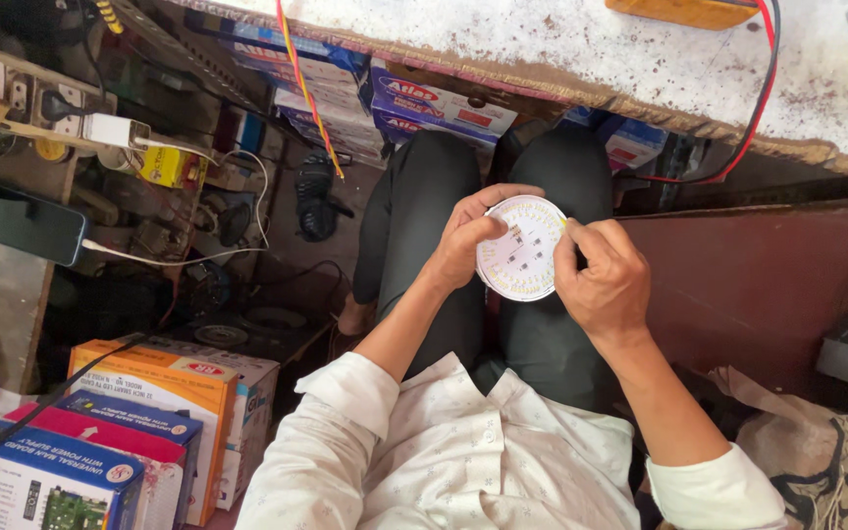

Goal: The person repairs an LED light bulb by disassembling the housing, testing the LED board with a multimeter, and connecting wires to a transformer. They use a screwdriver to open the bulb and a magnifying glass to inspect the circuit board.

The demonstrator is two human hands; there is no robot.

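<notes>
A round white LED circuit board [522, 250] with a ring of small yellow diodes is held over my lap, above dark trousers. My left hand [471, 238] grips its left edge, thumb lying across the face. My right hand [603, 278] pinches the right edge, fingers curled behind the disc. Both arms come out of rolled white shirt sleeves.
A worn white workbench [581, 44] runs across the top, with a yellow meter [684, 10] and red and black leads [753, 118] on it. Cardboard boxes [164, 393] are stacked at lower left. A phone [22, 226] on a charging cable lies at left. Boxes sit under the bench.
</notes>
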